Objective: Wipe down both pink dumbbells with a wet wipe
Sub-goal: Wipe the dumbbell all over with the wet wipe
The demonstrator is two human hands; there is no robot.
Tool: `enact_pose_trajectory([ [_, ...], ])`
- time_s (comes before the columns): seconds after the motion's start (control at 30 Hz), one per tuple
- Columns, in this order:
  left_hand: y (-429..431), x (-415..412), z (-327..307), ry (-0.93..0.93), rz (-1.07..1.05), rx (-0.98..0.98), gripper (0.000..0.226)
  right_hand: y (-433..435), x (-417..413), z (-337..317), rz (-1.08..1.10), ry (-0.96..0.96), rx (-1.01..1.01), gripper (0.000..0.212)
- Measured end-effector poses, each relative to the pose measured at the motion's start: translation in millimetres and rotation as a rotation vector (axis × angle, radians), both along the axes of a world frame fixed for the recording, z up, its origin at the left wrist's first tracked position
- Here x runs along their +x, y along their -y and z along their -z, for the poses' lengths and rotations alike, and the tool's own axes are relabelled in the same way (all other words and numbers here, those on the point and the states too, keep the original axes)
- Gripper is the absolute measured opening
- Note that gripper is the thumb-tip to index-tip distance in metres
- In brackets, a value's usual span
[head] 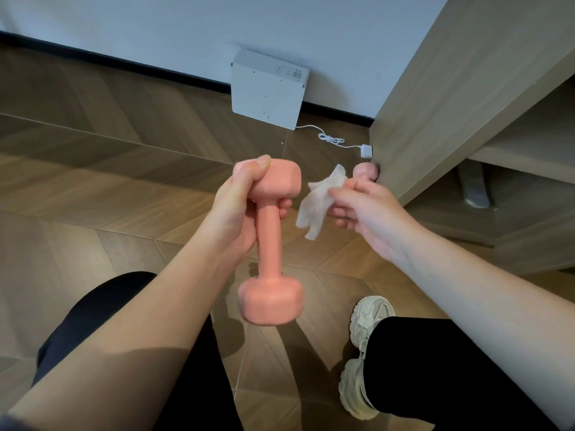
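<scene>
Over the wooden floor point(109, 188), at frame centre, my left hand point(231, 209) gripped a pink dumbbell point(268, 244) upright and my right hand point(361, 209) pinched the wet wipe point(317, 203) just beside it, so pressing firmly while turning seemed best.

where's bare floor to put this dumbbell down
The widest bare floor lies left of the left hand, up to the wall. A smaller patch sits between the white box and the held dumbbell. The right is crowded: cabinet, second dumbbell, cable, shoe.
</scene>
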State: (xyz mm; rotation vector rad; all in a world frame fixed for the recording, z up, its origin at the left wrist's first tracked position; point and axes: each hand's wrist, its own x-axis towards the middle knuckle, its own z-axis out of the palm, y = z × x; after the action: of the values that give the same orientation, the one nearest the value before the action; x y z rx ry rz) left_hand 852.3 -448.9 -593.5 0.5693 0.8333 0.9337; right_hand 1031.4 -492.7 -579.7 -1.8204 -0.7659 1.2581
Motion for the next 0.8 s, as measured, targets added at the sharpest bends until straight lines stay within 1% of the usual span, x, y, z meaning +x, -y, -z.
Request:
enact_pose_trajectory([
  [0.1,-6,-2,-2,0.041,-0.111,-0.076,0.023,8,-9,1,-0.153,-0.113,0.043,0.022],
  [0.17,-10,-6,-3,0.055,-0.154,-0.11,0.024,11,-15,-3,-0.276,-0.19,0.048,0.026],
  [0.2,-12,-6,-4,0.054,-0.162,-0.114,0.025,13,-16,-5,-0.35,-0.2,0.043,0.022],
  [0.27,-15,-9,-4,0.046,-0.186,-0.119,0.028,17,-19,-6,-0.503,-0.174,0.015,0.006],
  [0.33,-16,-10,-4,0.04,-0.207,-0.132,0.029,21,-22,-5,-0.565,-0.183,-0.002,0.038],
  [0.37,-16,-11,-4,0.04,-0.215,-0.141,0.03,21,-25,-5,-0.568,-0.208,-0.02,0.048],
  [0.4,-16,-12,-4,0.045,-0.223,-0.151,0.03,20,-28,-5,-0.543,-0.207,-0.029,0.047],
  [0.43,-16,-12,-4,0.051,-0.231,-0.161,0.029,19,-31,-5,-0.52,-0.183,-0.027,0.039],
  [0.5,-16,-10,-4,0.06,-0.237,-0.168,0.026,18,-36,0,-0.49,-0.025,-0.023,0.028],
  [0.6,-14,-5,-4,0.054,-0.226,-0.148,0.028,19,-46,6,-0.464,0.099,-0.032,0.027],
  [0.73,-13,-4,-5,0.056,-0.237,-0.132,0.031,17,-50,3,-0.502,0.365,-0.098,0.048],
  [0.8,-14,-4,-5,0.051,-0.246,-0.13,0.03,15,-49,-2,-0.565,0.357,-0.175,0.063],
])
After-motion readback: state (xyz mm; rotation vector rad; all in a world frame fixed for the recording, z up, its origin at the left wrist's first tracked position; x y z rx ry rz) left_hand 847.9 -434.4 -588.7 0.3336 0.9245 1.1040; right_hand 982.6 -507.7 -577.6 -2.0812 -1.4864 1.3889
